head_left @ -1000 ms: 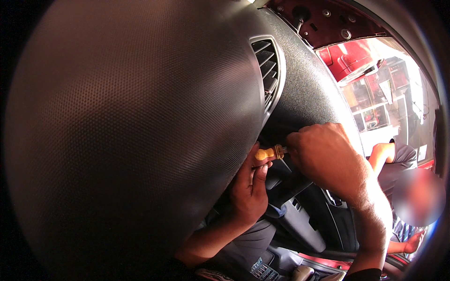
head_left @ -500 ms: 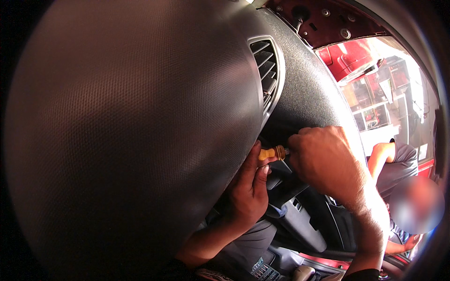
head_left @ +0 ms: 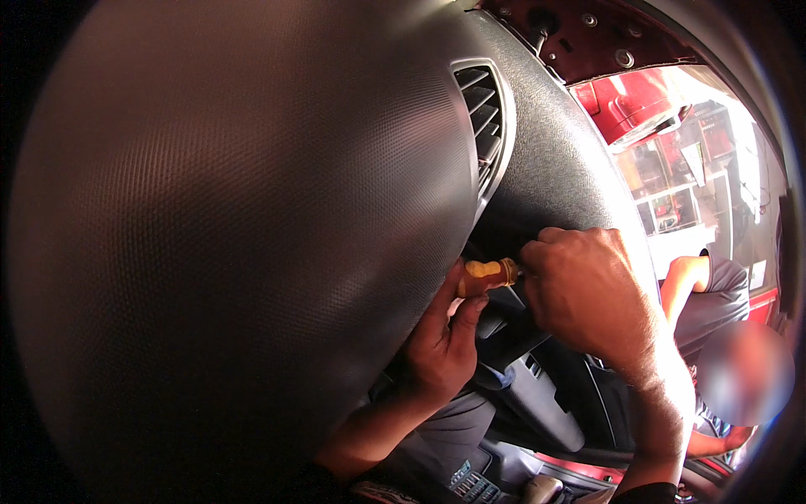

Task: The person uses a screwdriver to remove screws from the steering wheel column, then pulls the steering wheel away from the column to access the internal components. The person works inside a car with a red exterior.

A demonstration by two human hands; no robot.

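Note:
Below the slatted air vent (head_left: pixel 482 118) in the black textured dashboard (head_left: pixel 269 193), my left hand (head_left: pixel 441 340) is closed on a yellow and amber tool handle (head_left: pixel 485 277), its thumb raised beside it at the lower edge of the dark panel. My right hand (head_left: pixel 588 298) is curled in a fist just right of the handle, at its metal end; what its fingers grip is hidden. The gap behind both hands is dark, and its detail cannot be made out.
Another person (head_left: pixel 718 302) is bent over at the right, outside the red car, arm lowered. Dark red bodywork (head_left: pixel 588 38) and a red vehicle part (head_left: pixel 630 105) show at the upper right. A black door panel (head_left: pixel 546 412) and grey switch panel (head_left: pixel 474 483) lie below.
The handle has rolled slightly, showing more amber. My hands have shifted very little. The other person's head has moved lower, and the vent sits slightly further right in view.

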